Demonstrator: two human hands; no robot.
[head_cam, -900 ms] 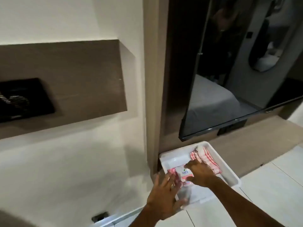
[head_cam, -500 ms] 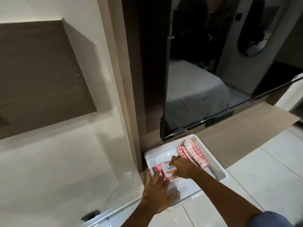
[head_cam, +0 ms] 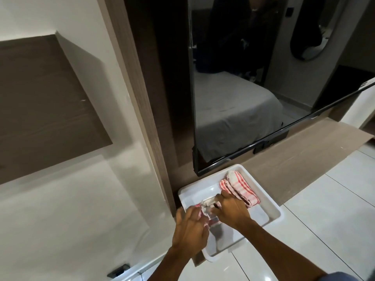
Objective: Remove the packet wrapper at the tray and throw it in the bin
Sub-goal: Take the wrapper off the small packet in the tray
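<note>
Both hands [head_cam: 211, 218] now pinch the crinkly packet wrapper [head_cam: 209, 202] over the white tray [head_cam: 272, 207].

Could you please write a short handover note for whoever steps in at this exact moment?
Left hand: closed on the pink end of the packet wrapper, low over the white tray.
Right hand: gripping the wrapper's other end, beside the folded red-checked cloth at the tray's far end.
Done: both hands are on the packet; it looks partly pulled open, though blur hides detail.
Left: get the wrapper free, lift it out, carry it to the bin. No bin is in view.
</note>
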